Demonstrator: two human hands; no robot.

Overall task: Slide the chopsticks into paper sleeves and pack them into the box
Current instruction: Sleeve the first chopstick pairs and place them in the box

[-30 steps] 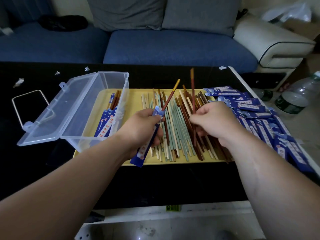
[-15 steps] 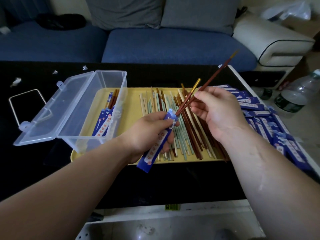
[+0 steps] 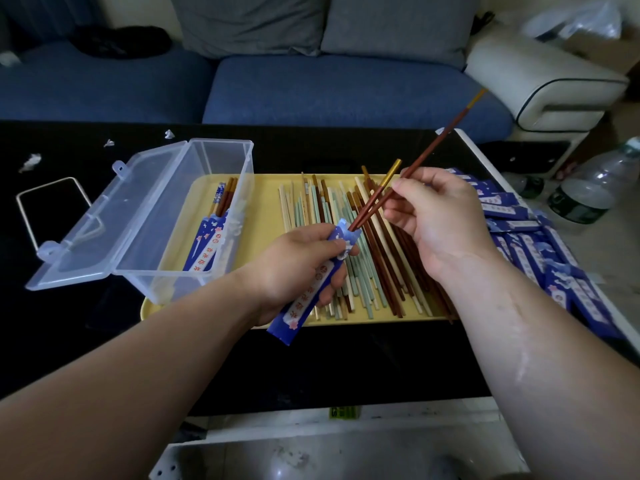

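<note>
My left hand (image 3: 298, 268) grips the blue paper sleeve (image 3: 313, 289); my right hand (image 3: 440, 216) pinches a brown chopstick (image 3: 433, 150) whose tip is at the sleeve's mouth. If I push it crooked, the paper may tear.

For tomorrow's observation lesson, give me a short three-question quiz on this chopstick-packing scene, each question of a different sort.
1. True or false: the box is shut.
2. The left hand grips: A a sleeve, B a cup, C a spoon?
3. Fill in: the right hand pinches a brown ____.
Key: 1 false; 2 A; 3 chopstick.
</note>
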